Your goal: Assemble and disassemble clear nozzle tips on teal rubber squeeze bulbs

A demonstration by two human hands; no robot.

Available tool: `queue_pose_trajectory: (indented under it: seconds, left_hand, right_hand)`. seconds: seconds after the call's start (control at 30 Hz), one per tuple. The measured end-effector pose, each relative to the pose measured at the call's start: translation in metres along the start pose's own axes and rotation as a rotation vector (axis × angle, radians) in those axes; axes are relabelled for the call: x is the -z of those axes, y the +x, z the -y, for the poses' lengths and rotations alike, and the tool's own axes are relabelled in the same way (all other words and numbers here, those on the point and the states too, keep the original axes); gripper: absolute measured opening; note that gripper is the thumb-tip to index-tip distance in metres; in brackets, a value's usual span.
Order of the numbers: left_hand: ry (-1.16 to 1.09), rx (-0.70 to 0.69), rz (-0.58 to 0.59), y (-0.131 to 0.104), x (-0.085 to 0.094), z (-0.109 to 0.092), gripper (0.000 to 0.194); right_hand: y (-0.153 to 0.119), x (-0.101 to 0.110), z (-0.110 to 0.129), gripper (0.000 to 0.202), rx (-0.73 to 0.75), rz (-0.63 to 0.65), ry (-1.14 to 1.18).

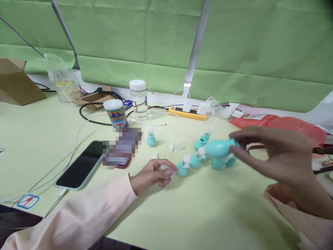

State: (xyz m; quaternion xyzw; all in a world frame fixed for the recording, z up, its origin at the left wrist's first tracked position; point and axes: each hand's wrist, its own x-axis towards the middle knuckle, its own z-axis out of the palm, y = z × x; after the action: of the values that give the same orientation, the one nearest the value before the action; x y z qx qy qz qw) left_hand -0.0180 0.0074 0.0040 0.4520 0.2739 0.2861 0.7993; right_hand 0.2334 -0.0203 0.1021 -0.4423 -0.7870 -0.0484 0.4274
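Observation:
My left hand (156,173) is closed around a small translucent plastic piece (167,171), low over the table. My right hand (275,152) pinches a teal squeeze bulb (218,148) by its narrow end and holds it sideways above the table. Beneath and beside it stands a cluster of similar teal bulbs, one with an open neck (200,143). Some have clear tips in them, such as the bulb (182,169) right by my left fingertips. Another tipped bulb (151,139) stands apart, farther back. Small clear parts (180,147) and a white tip (171,148) lie between them.
On the left lie a black-screened phone (82,165) on a cable and a blurred-out reddish object (123,147). Behind are a printed cup (117,114), a water bottle (139,100) and a yellow power strip (187,113). Red bubble wrap (288,126) lies at right.

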Motion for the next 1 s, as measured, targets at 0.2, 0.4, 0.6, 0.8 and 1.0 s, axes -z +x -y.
queue_pose_trajectory:
  seconds: [0.2, 0.4, 0.6, 0.8, 1.0]
  left_hand:
    - [-0.152, 0.002, 0.043, 0.001, 0.003, -0.003, 0.026]
    - [-0.167, -0.038, 0.080, 0.001, 0.005, -0.003, 0.018]
    - [-0.135, -0.065, 0.100, -0.001, 0.010, 0.001, 0.023]
    - [-0.025, -0.130, 0.012, -0.003, 0.005, -0.004, 0.022]
    - [-0.051, -0.085, 0.143, -0.003, 0.004, -0.008, 0.025]
  right_hand:
    - [-0.025, -0.034, 0.048, 0.012, 0.094, 0.538, 0.146]
    - [-0.048, -0.072, 0.054, 0.021, -0.010, 0.754, 0.202]
    - [-0.063, -0.089, 0.049, 0.029, -0.020, 0.728, 0.355]
    - [-0.054, -0.076, 0.059, 0.026, -0.009, 0.647, 0.322]
    - [-0.035, -0.052, 0.060, 0.020, 0.032, 0.487, 0.251]
